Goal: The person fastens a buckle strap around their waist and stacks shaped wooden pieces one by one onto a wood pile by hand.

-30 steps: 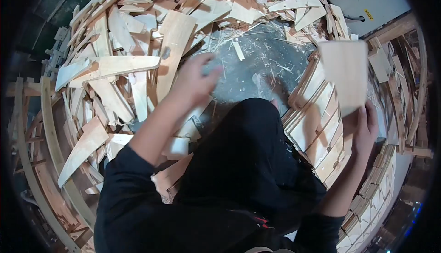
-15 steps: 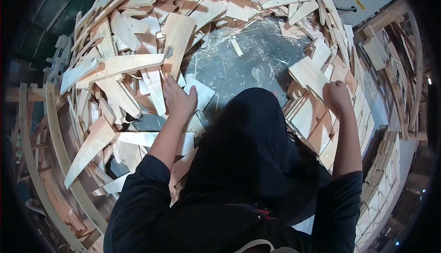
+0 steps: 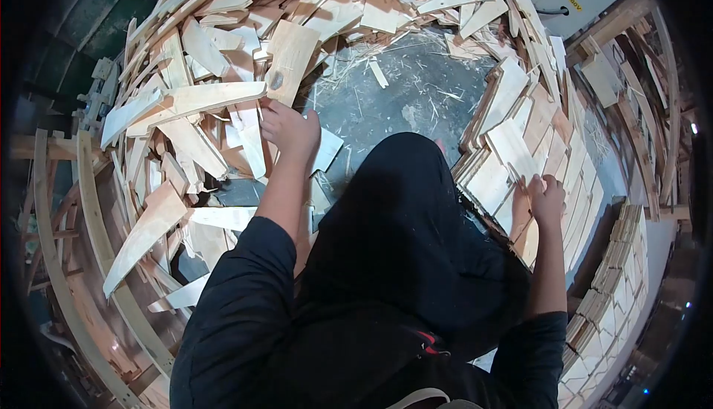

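Note:
My left hand (image 3: 292,132) is at the near end of a pale wooden board (image 3: 295,49) with a dark knot. Its fingers are bent, the thumb stands apart from them, and part of the board's end is hidden behind the hand. Just left of the fingertips lies the tip of a long tapered wood piece (image 3: 204,103). My right hand (image 3: 548,202) rests over the neat stack of wood pieces (image 3: 561,138), fingers apart and slightly bent, with nothing visibly held. A flat wood piece (image 3: 511,145) lies on top of that stack.
Loose offcuts (image 3: 212,49) are heaped at the left and far side. Dark floor (image 3: 394,89) with splinters shows beyond my knee (image 3: 408,179). Another stack (image 3: 616,283) stands at the lower right, and wooden rails (image 3: 111,238) run along the left.
My right hand has moved down and toward me, its fist opening. The raised wood piece beside it now lies flat on the stack. My left hand has risen slightly, its fingers bending more.

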A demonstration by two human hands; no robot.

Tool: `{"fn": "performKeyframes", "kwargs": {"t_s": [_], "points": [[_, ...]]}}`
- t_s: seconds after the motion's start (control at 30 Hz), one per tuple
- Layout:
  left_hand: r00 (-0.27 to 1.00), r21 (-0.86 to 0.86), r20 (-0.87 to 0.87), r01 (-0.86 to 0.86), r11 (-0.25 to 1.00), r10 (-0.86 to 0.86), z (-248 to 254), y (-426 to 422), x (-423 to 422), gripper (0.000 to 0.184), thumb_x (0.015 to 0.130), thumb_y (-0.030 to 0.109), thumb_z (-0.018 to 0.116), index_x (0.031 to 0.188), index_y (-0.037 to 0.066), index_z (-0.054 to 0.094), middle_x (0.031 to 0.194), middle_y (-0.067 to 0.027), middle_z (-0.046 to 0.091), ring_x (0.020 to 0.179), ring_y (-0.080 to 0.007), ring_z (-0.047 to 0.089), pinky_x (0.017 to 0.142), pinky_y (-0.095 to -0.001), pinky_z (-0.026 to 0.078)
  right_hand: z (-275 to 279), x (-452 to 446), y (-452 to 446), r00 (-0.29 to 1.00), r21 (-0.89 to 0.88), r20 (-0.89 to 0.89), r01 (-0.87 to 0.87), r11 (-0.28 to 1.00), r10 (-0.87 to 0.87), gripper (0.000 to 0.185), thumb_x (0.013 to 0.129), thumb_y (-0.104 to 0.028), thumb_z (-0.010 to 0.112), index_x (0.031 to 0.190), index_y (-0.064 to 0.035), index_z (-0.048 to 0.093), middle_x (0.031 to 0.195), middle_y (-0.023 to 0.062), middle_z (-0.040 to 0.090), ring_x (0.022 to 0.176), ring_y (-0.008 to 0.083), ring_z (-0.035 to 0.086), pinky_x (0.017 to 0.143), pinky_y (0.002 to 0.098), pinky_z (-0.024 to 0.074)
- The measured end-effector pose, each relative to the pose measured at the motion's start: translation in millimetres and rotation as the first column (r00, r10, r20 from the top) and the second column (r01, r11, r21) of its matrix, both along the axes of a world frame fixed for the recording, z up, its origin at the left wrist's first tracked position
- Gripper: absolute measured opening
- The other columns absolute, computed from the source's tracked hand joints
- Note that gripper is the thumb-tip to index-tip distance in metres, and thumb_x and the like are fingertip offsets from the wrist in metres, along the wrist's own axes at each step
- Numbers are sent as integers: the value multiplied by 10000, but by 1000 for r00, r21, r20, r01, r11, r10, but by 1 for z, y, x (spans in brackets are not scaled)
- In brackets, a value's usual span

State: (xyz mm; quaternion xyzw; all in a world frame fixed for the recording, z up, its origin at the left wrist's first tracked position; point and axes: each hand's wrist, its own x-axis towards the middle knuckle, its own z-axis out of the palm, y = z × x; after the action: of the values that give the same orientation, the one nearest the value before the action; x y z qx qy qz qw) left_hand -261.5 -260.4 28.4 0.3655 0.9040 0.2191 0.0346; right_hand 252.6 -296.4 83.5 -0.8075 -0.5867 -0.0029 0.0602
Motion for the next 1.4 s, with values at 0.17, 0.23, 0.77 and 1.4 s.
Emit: {"fn": "performKeyframes", "kwargs": {"t_s": [0.17, 0.23, 0.77, 1.4], "points": [[1000, -31, 15, 15, 999, -14, 5, 12, -2, 827, 795, 317, 665, 1438, -20, 270, 1285, -238, 457, 1201, -386, 406, 1012, -527, 262, 9, -11, 9, 997, 122, -37, -64, 991, 69, 452, 930, -471, 531, 1127, -78, 638, 1144, 167, 614, 1119, 356, 537, 917, 517, 393], [990, -95, -68, 120, 988, -127, -2, 9, -3, 672, 812, 283, 638, 1382, 21, 397, 1246, -205, 507, 1186, -370, 432, 984, -521, 277, 23, -26, 7, 993, 143, -87, -60, 988, 73, 427, 942, -459, 518, 1105, -86, 649, 1144, 161, 617, 1126, 350, 535, 931, 509, 382], [621, 73, 17, 781, 620, -784, 33, 81, 39, 292, 860, 214, 620, 1050, -5, 595, 969, -258, 647, 932, -412, 629, 803, -468, 484, 53, 21, -73, 951, 188, -208, 267, 945, -228, 496, 896, -493, 566, 1170, -84, 623, 1198, 166, 595, 1191, 339, 498, 981, 513, 338], [-627, 44, -157, 767, -640, -763, 166, 34, 408, 172, 849, 104, 634, 1020, 93, 618, 942, -70, 656, 1008, -270, 563, 968, -398, 334, 117, 65, -173, 713, -131, -646, 250, 959, -274, 418, 775, -264, 744, 1116, -40, 652, 934, 123, 677, 884, 236, 649, 897, 423, 430]]}}
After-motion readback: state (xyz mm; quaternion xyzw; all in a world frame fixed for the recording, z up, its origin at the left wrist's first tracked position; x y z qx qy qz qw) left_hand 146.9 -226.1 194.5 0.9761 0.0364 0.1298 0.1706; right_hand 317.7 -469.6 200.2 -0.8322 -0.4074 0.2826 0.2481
